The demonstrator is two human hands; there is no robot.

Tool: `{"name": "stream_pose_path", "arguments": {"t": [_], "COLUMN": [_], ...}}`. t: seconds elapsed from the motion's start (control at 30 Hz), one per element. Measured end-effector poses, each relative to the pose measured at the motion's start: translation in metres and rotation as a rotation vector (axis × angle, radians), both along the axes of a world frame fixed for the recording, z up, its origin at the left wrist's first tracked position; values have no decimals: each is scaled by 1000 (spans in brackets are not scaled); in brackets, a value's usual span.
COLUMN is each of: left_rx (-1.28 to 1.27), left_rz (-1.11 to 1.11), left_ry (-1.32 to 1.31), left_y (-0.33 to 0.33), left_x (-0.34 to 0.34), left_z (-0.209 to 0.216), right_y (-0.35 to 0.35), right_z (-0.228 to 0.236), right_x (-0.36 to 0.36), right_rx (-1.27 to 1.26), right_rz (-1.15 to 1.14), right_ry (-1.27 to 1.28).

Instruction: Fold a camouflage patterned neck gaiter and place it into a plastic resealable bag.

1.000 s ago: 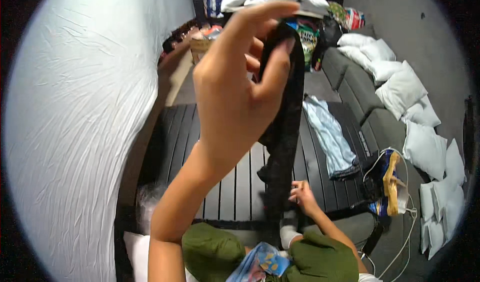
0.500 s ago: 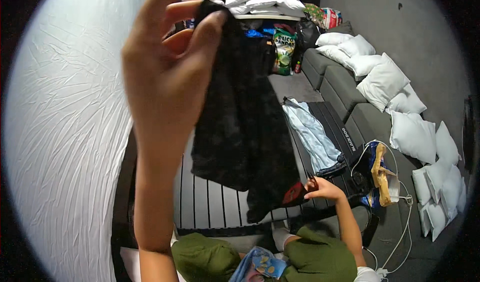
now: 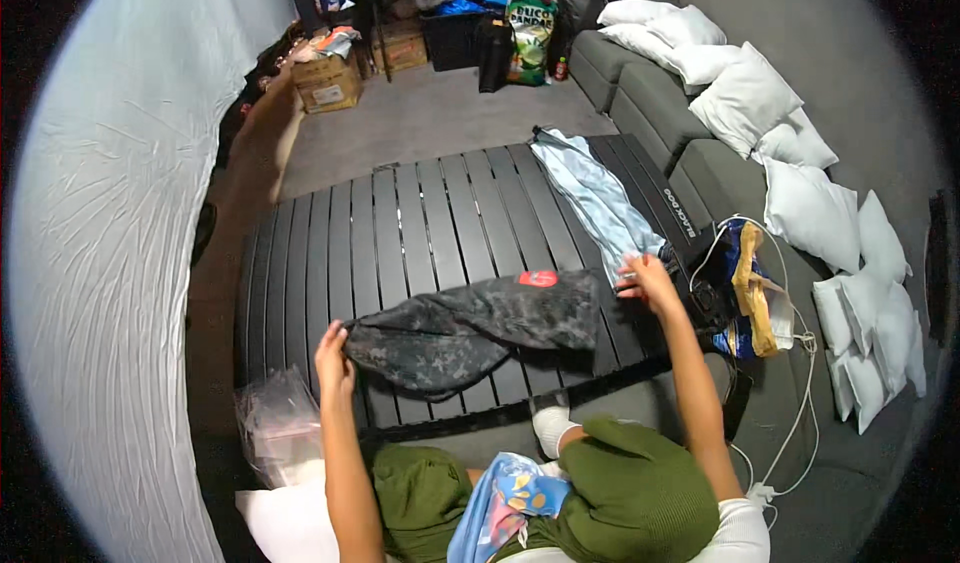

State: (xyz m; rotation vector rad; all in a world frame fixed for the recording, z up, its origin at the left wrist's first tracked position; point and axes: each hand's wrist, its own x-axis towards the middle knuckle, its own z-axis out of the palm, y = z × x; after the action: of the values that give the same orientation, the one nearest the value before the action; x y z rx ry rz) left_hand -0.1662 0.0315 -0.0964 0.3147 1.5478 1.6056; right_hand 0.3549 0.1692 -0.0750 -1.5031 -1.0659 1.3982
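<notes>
A dark camouflage garment [image 3: 450, 338] with a small red patch lies lengthwise across the slatted black table [image 3: 320, 243]. At its left end, my left hand [image 3: 335, 358] pinches the edge of the cloth between thumb and fingers. My right hand [image 3: 648, 283] is just beyond the garment's right end, fingers apart and holding nothing that I can see. Close to that hand, a light blue garment [image 3: 600, 198] with dark ends stretches over the right part of the table.
White pillows [image 3: 750, 103] line the grey sofa [image 3: 660, 113] on the right. Beside the table sit a blue and yellow bag [image 3: 750, 293] and white cables [image 3: 800, 423]. Clear plastic packaging [image 3: 280, 423] is near my left forearm. A cardboard box [image 3: 328, 83] stands at the far left.
My left hand has come down from high in front of the view, and the dark garment now lies across the table. My right hand has let go of the garment's patched end.
</notes>
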Motion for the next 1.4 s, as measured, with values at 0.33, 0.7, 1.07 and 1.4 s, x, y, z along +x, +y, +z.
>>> {"name": "stream_pose_path", "arguments": {"t": [0.33, 0.7, 1.07, 1.4], "left_rx": [-87, -51, 375, 227], "left_rz": [-127, -153, -158, -89], "left_ry": [190, 135, -52, 39], "left_y": [12, 15, -5, 31], "left_x": [16, 22, -6, -17], "left_z": [-10, -2, 77, 97], "right_y": [-54, -70, -49, 32], "right_z": [-40, -16, 71, 92], "right_x": [-67, -78, -51, -47], "right_rx": [159, -168, 167, 179], "right_rz": [54, 182, 51, 121], "right_ry": [-8, -115, 161, 309]}}
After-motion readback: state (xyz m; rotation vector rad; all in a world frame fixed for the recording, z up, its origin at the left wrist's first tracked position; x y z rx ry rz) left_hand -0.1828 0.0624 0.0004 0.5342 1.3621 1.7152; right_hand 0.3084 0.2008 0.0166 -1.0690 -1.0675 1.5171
